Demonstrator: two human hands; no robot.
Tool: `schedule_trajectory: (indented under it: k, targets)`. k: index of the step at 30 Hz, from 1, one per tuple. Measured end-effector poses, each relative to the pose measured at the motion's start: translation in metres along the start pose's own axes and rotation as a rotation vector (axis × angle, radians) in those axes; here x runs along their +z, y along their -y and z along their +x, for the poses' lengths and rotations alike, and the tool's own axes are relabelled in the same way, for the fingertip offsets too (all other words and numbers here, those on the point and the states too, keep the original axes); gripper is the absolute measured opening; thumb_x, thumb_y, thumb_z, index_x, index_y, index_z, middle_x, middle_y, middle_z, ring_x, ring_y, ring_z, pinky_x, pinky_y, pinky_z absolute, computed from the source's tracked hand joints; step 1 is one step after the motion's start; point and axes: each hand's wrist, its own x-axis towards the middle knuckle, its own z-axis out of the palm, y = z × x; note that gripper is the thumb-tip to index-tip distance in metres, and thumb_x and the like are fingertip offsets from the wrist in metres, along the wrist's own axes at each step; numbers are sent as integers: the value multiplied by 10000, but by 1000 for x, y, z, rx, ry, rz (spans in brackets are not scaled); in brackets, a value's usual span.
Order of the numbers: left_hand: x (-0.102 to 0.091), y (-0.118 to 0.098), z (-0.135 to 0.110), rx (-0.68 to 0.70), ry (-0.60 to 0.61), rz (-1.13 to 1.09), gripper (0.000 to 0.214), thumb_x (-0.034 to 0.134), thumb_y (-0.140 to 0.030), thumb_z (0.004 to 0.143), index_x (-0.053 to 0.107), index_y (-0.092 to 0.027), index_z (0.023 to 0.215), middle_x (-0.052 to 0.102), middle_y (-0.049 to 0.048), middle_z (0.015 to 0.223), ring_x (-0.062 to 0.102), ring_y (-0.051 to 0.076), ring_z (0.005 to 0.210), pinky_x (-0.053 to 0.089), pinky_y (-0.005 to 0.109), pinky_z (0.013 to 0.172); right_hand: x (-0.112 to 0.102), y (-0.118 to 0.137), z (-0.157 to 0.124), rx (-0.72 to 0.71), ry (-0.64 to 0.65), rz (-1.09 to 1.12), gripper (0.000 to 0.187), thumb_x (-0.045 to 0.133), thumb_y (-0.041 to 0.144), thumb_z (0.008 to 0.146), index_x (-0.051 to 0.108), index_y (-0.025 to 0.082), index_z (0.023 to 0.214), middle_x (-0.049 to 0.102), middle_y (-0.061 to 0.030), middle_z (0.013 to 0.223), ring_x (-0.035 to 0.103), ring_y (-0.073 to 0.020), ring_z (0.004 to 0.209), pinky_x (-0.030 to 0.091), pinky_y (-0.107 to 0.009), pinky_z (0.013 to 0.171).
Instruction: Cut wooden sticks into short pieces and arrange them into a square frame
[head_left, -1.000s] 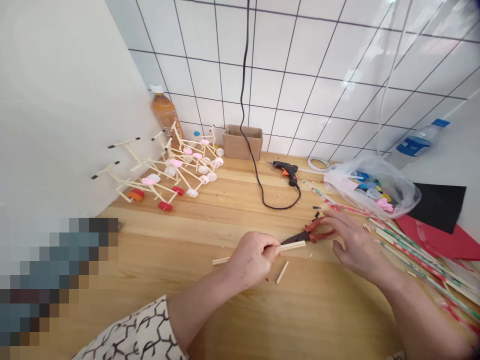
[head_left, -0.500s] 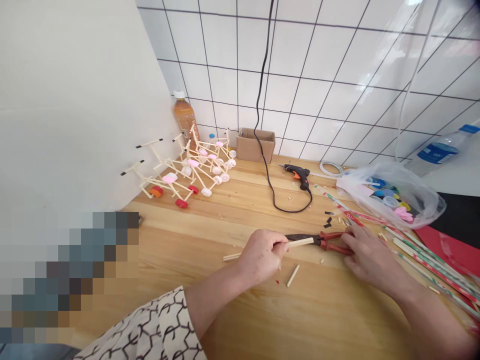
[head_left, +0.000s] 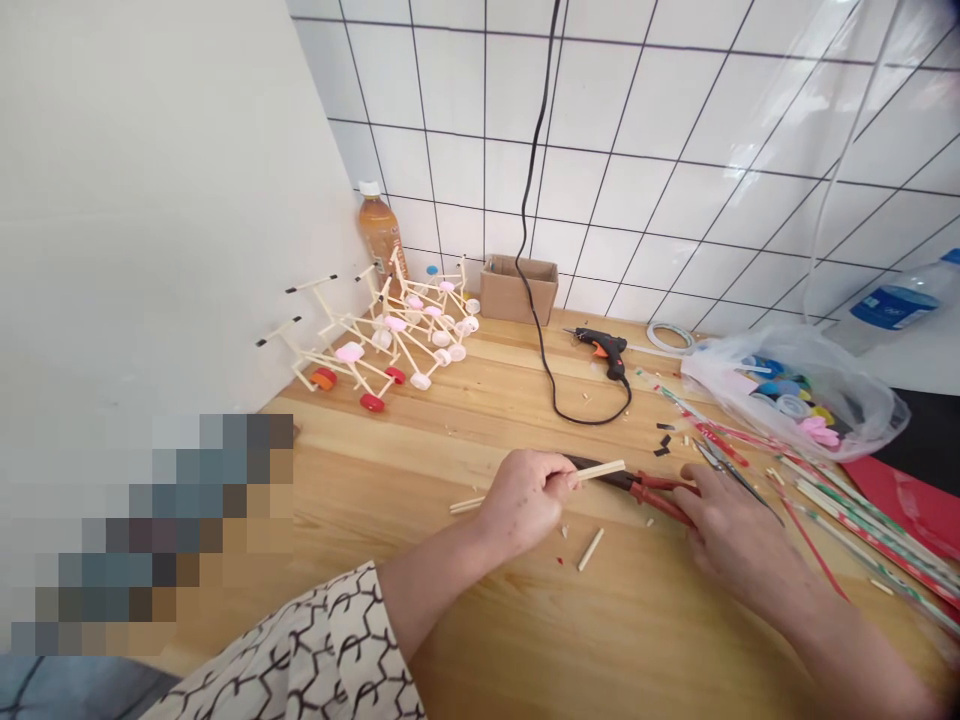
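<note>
My left hand [head_left: 529,505] is closed round pale wooden chopsticks [head_left: 604,470], whose ends stick out on both sides of the fist. Behind their right-hand ends lie the dark jaws of a pair of pliers [head_left: 645,487] with red handles. At those handles is my right hand [head_left: 739,535], its fingers curled round them. A short cut piece of stick [head_left: 590,550] rests on the table just in front of the chopsticks.
Scissors [head_left: 724,462] and wrapped chopsticks [head_left: 862,520] lie to the right, below a plastic bag [head_left: 802,400] of bottle caps. Further back are a glue gun [head_left: 604,350], a cardboard box [head_left: 517,290] and several stick models [head_left: 390,330] with cap wheels.
The pliers have turned, their handles now sloping down towards me with my right hand. Scissors show more fully beyond that hand. My left hand keeps the chopsticks, and the view has shifted slightly.
</note>
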Motion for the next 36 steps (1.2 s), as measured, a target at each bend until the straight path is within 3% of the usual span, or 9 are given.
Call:
schedule_trajectory:
  k: [4, 8, 12, 15, 19, 21, 24, 27, 36]
  targets:
    - [-2, -1, 0, -12, -13, 3, 250, 438, -246, 790, 619, -133, 660, 397, -39, 489, 322, 80, 441, 207, 221, 442, 1, 8, 1, -6, 20, 61, 382, 404, -26, 646, 672, 177, 826, 602, -109, 876, 567, -240, 851, 465, -336, 709]
    - [-3, 0, 0, -6, -26, 0, 249, 440, -252, 790, 607, -139, 644, 391, -42, 488, 324, 81, 445, 215, 223, 450, 0, 11, 4, 31, 9, 266, 334, 398, 1, 646, 656, 190, 743, 609, -86, 808, 572, -216, 787, 463, -314, 685]
    - [-4, 0, 0, 8, -49, -24, 242, 443, -261, 785, 599, -140, 646, 416, -40, 510, 340, 79, 459, 233, 216, 457, -4, 4, 6, 153, 8, 542, 213, 425, 95, 643, 605, 207, 616, 615, -49, 711, 577, -203, 685, 461, -303, 608]
    - [-6, -2, 0, -7, -70, -56, 239, 446, -266, 784, 602, -134, 660, 434, -38, 521, 325, 72, 451, 233, 209, 449, -8, -3, 4, 262, -36, 757, 153, 465, 158, 642, 607, 214, 629, 620, -24, 681, 580, -199, 647, 456, -302, 588]
    - [-9, -5, 0, -40, -76, -95, 244, 454, -275, 783, 596, -128, 650, 430, -36, 514, 315, 71, 455, 227, 201, 443, -13, 2, -1, 411, -179, 1158, 66, 592, 213, 667, 636, 227, 715, 659, -36, 870, 605, -252, 887, 475, -315, 689]
    - [-10, -6, 0, -48, -80, -112, 246, 456, -284, 783, 600, -127, 661, 446, -31, 525, 326, 74, 466, 234, 198, 448, -17, 11, -3, 416, -238, 1412, 53, 643, 235, 659, 636, 223, 710, 655, -61, 991, 580, -280, 1002, 473, -350, 774]
    - [-11, -6, 1, -57, -74, -135, 250, 457, -300, 780, 611, -124, 694, 457, -28, 533, 335, 76, 466, 241, 200, 453, -24, 28, -2, 329, -39, 1719, 75, 648, 269, 646, 633, 211, 690, 652, -97, 1052, 609, -289, 951, 472, -413, 804]
    - [-12, -4, 2, -63, -71, -161, 255, 463, -319, 775, 615, -126, 707, 459, -31, 538, 334, 76, 460, 238, 206, 453, -29, 37, 0, 278, 140, 1881, 95, 626, 257, 620, 631, 205, 699, 648, -100, 1099, 601, -291, 977, 425, -461, 888]
    - [-16, -3, 6, -90, -137, -218, 277, 488, -360, 760, 628, -122, 738, 472, -29, 550, 333, 78, 462, 237, 212, 453, -22, 38, -5, 258, 134, 1877, 450, 577, 187, 603, 668, 271, 1036, 513, -48, 1333, 426, -296, 1240, 290, -463, 1028]
